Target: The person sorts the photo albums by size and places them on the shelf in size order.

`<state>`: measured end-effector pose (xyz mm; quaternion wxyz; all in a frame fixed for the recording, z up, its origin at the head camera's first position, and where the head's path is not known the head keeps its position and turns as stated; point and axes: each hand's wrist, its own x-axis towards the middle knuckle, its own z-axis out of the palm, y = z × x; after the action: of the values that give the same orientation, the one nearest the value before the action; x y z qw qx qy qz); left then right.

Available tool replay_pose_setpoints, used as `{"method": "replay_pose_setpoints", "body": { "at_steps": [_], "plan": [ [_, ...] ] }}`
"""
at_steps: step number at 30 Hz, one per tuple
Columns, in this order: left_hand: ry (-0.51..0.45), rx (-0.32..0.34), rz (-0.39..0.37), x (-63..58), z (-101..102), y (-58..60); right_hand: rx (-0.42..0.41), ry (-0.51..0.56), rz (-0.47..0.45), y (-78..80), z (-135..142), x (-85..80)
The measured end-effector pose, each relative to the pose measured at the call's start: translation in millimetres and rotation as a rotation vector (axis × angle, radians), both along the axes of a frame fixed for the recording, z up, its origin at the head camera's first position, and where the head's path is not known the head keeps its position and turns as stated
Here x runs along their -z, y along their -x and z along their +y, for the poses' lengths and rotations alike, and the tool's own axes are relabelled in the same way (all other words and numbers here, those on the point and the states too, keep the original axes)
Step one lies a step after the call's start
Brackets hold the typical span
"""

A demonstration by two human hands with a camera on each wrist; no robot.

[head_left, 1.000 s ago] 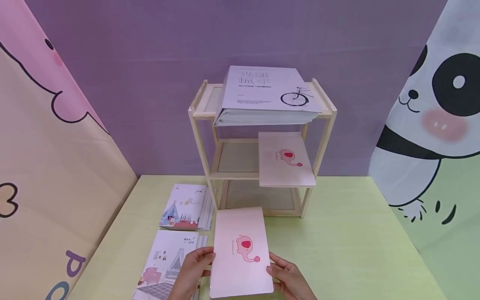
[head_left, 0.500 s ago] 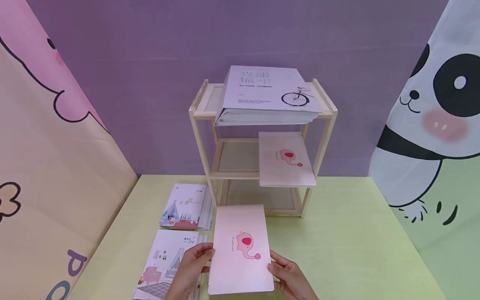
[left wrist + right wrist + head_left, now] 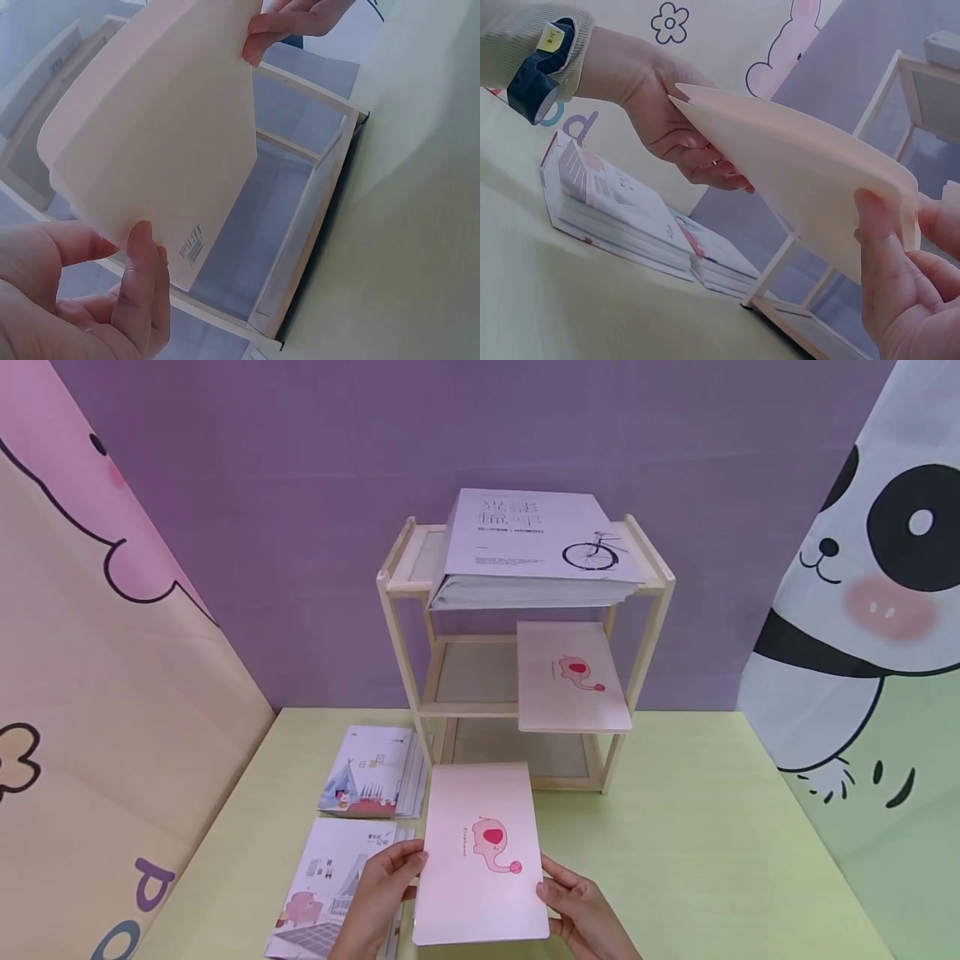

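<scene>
Both hands hold a thin pink notebook with a red elephant on its cover, raised in front of a small wooden shelf. My left hand pinches its left edge, thumb on top. On the opposite edge, my right hand pinches it the same way. A barcode marks the pale underside of the notebook in the left wrist view. From the right wrist view, the notebook looks slightly parted at its edges. Another pink elephant notebook lies on the right of the middle shelf, jutting over its front edge.
A thick white stack with a bicycle cover lies on the top tier. Left of the shelf, two piles of white illustrated books rest on the table, a rear pile and a front pile partly behind my left hand.
The held notebook has moved slightly forward, toward the shelf, with both hands keeping their grip. The shelf and the other books stay where they were.
</scene>
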<state>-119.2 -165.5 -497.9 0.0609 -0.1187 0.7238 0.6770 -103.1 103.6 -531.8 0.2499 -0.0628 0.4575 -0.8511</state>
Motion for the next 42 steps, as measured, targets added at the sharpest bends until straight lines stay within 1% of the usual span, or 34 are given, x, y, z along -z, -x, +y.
{"method": "replay_pose_setpoints", "body": {
  "at_steps": [4,9,15,18,25,29,37,42],
  "plan": [
    [-0.01,-0.01,0.019,-5.0,0.9,-1.5,0.003,0.013,0.01,-0.8,-1.5,-3.3],
    [-0.017,-0.038,0.033,-10.7,1.9,-3.7,0.008,0.0,0.022,-0.8,-3.2,-10.2],
    [-0.057,-0.058,0.05,-15.3,0.7,-4.4,0.014,-0.011,0.027,0.0,-5.1,-18.0],
    [-0.073,-0.065,0.051,-17.7,0.2,-4.4,0.01,0.003,0.028,-0.2,-6.3,-20.9],
    [-0.064,-0.078,0.064,-25.0,-0.8,-4.1,-0.008,0.03,0.072,0.7,-7.5,-28.2],
    [-0.077,-0.092,0.062,-28.9,-1.5,-3.7,-0.018,0.057,0.084,0.6,-8.7,-31.3],
    [-0.099,-0.102,0.09,-35.1,-3.5,-4.9,-0.034,0.112,0.126,1.4,-12.1,-34.7],
    [-0.119,-0.116,0.112,-38.1,-4.3,-3.5,-0.041,0.102,0.137,2.9,-12.9,-37.1]
  ]
}}
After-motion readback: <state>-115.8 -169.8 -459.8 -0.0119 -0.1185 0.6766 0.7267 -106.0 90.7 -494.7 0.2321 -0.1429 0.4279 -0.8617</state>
